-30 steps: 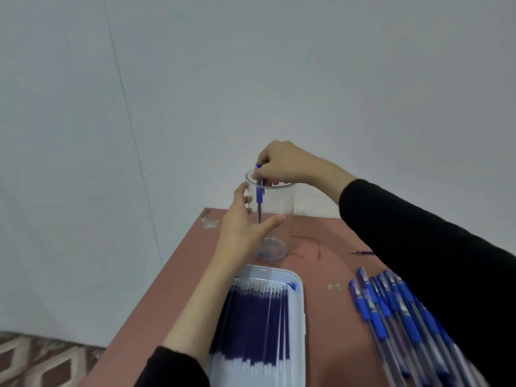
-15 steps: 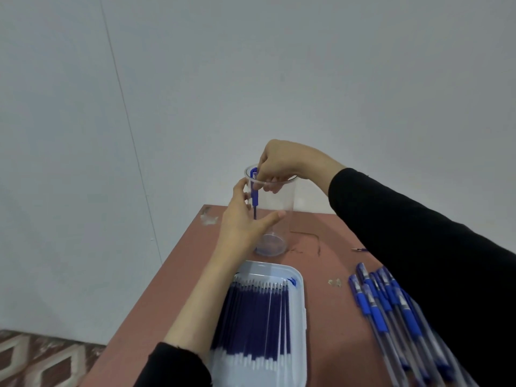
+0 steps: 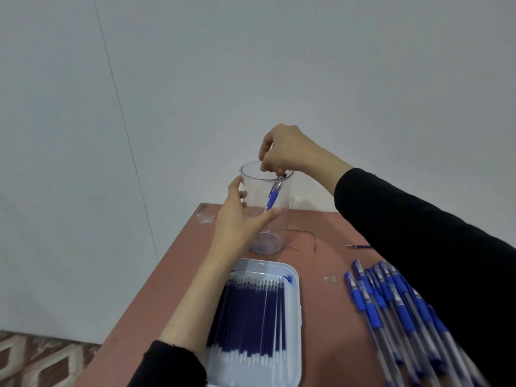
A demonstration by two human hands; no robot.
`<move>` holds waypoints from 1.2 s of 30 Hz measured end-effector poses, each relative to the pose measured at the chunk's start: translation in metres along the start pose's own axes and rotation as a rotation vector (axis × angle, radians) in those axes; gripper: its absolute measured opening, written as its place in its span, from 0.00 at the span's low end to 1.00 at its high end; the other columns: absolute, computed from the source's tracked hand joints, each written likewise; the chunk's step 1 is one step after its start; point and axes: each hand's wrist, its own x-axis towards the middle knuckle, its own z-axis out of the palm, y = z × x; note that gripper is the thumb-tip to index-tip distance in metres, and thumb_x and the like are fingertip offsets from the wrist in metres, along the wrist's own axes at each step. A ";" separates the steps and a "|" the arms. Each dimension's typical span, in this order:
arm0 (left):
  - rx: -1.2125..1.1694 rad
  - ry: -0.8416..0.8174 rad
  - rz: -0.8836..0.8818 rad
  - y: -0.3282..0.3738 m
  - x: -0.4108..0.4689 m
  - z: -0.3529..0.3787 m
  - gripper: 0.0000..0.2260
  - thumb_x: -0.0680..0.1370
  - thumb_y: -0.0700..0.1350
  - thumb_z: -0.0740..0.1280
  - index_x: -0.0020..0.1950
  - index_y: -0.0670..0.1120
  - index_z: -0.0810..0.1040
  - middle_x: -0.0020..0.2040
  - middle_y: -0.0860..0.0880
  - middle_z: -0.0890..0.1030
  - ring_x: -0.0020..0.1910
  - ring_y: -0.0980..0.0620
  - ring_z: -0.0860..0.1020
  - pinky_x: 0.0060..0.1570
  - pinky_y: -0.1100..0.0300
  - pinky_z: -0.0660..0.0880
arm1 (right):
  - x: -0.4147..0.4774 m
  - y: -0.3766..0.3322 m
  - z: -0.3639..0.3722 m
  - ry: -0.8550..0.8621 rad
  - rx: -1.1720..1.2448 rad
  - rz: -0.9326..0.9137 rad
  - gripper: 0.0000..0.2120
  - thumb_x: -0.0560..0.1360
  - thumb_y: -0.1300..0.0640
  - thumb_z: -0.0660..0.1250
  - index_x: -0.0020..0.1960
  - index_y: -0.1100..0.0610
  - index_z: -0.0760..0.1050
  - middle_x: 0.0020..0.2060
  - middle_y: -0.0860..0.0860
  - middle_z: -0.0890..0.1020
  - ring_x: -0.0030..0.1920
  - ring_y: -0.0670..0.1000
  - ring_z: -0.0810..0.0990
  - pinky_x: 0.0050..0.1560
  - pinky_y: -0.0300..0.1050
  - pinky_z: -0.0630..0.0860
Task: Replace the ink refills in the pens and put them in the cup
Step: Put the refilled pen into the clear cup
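Clear plastic throughout, tall cylindrical cup (image 3: pixel 279 227) upright on reddish-brown table (image 3: pixel 321 317). Left hand (image 3: pixel 237 222) wrapped round its wall, thumb in front, fingers curled behind. Right hand (image 3: pixel 290 152) over the rim, fingertips (image 3: pixel 275 170) pinching top of blue-gripped ballpoint pen (image 3: pixel 272 198), tilted inside cup, tip well above bottom. Nearer: white plastic tray (image 3: pixel 293 317) of dark-blue ink refills (image 3: pixel 251 311); row of matching pens (image 3: pixel 391 308) at right.

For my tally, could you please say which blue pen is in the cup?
The blue-gripped pen slanting inside the clear plastic cup under the right hand; the others lie outside.
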 end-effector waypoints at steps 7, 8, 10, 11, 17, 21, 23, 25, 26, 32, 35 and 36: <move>-0.001 0.000 -0.014 0.003 -0.002 0.000 0.40 0.69 0.52 0.75 0.75 0.52 0.56 0.67 0.49 0.71 0.61 0.54 0.72 0.51 0.65 0.63 | -0.003 0.007 0.000 0.055 0.028 -0.057 0.05 0.72 0.67 0.67 0.46 0.62 0.81 0.32 0.50 0.77 0.31 0.49 0.77 0.31 0.35 0.74; -0.003 0.001 -0.017 0.003 -0.002 0.000 0.40 0.69 0.52 0.75 0.75 0.52 0.56 0.68 0.49 0.71 0.63 0.53 0.72 0.52 0.64 0.64 | -0.005 0.008 -0.001 0.077 0.037 -0.076 0.06 0.72 0.67 0.67 0.46 0.61 0.81 0.32 0.48 0.77 0.32 0.47 0.76 0.30 0.34 0.72; -0.005 0.004 -0.020 0.004 -0.004 0.000 0.42 0.69 0.52 0.75 0.76 0.52 0.54 0.69 0.48 0.70 0.66 0.51 0.71 0.55 0.63 0.64 | -0.010 0.011 -0.004 0.135 0.053 -0.111 0.06 0.72 0.65 0.66 0.45 0.58 0.81 0.33 0.45 0.76 0.34 0.44 0.75 0.32 0.34 0.69; -0.004 0.004 -0.020 0.006 -0.006 -0.001 0.43 0.69 0.52 0.75 0.77 0.51 0.53 0.71 0.47 0.68 0.68 0.51 0.69 0.56 0.64 0.63 | -0.015 0.013 -0.006 0.169 0.068 -0.122 0.07 0.73 0.64 0.66 0.44 0.56 0.81 0.34 0.43 0.76 0.37 0.45 0.76 0.34 0.35 0.69; 0.120 0.141 0.087 0.028 -0.027 -0.001 0.39 0.73 0.52 0.72 0.77 0.49 0.53 0.75 0.48 0.61 0.73 0.50 0.59 0.65 0.60 0.58 | -0.067 0.042 -0.028 0.260 0.181 -0.104 0.04 0.74 0.59 0.67 0.44 0.52 0.80 0.36 0.44 0.78 0.36 0.40 0.75 0.30 0.25 0.67; 0.291 0.213 0.251 0.045 -0.056 0.025 0.21 0.76 0.44 0.66 0.68 0.48 0.68 0.62 0.45 0.70 0.60 0.47 0.66 0.53 0.65 0.58 | -0.115 0.080 -0.029 0.245 0.251 -0.018 0.03 0.74 0.56 0.68 0.45 0.51 0.81 0.38 0.49 0.82 0.38 0.45 0.79 0.42 0.34 0.74; 0.355 0.175 0.300 0.047 -0.068 0.045 0.17 0.75 0.44 0.67 0.63 0.47 0.72 0.58 0.45 0.71 0.57 0.46 0.65 0.54 0.62 0.60 | -0.137 0.099 -0.023 0.242 0.288 0.038 0.03 0.75 0.56 0.68 0.46 0.51 0.81 0.40 0.51 0.83 0.41 0.47 0.80 0.43 0.37 0.76; 0.398 0.113 0.312 0.047 -0.077 0.063 0.14 0.75 0.44 0.67 0.60 0.46 0.74 0.56 0.45 0.72 0.56 0.45 0.66 0.56 0.57 0.64 | -0.153 0.116 -0.015 0.252 0.332 0.093 0.03 0.75 0.56 0.68 0.46 0.51 0.81 0.39 0.51 0.83 0.39 0.44 0.80 0.36 0.31 0.74; 0.431 0.089 0.311 0.045 -0.080 0.069 0.13 0.75 0.45 0.67 0.59 0.45 0.75 0.56 0.45 0.72 0.56 0.45 0.66 0.57 0.56 0.64 | -0.159 0.124 -0.010 0.262 0.346 0.118 0.03 0.75 0.56 0.68 0.47 0.51 0.81 0.38 0.50 0.82 0.37 0.42 0.79 0.35 0.28 0.72; 0.393 -0.086 0.201 0.039 -0.076 0.079 0.14 0.75 0.49 0.68 0.59 0.47 0.74 0.53 0.47 0.76 0.55 0.48 0.72 0.51 0.60 0.65 | -0.173 0.149 0.015 0.331 0.384 0.187 0.04 0.75 0.57 0.67 0.48 0.50 0.80 0.38 0.48 0.82 0.42 0.46 0.82 0.46 0.40 0.77; 0.397 -0.270 0.114 0.040 -0.076 0.083 0.19 0.76 0.49 0.67 0.66 0.47 0.72 0.57 0.47 0.78 0.55 0.49 0.75 0.51 0.61 0.69 | -0.173 0.151 0.021 0.383 0.406 0.184 0.05 0.76 0.58 0.66 0.46 0.49 0.79 0.36 0.46 0.82 0.41 0.45 0.81 0.47 0.43 0.79; 0.409 -0.318 0.091 0.039 -0.076 0.085 0.20 0.77 0.49 0.67 0.67 0.47 0.71 0.58 0.46 0.78 0.55 0.49 0.76 0.51 0.62 0.69 | -0.173 0.152 0.022 0.394 0.411 0.182 0.06 0.76 0.59 0.66 0.46 0.49 0.78 0.35 0.46 0.81 0.40 0.44 0.81 0.46 0.43 0.79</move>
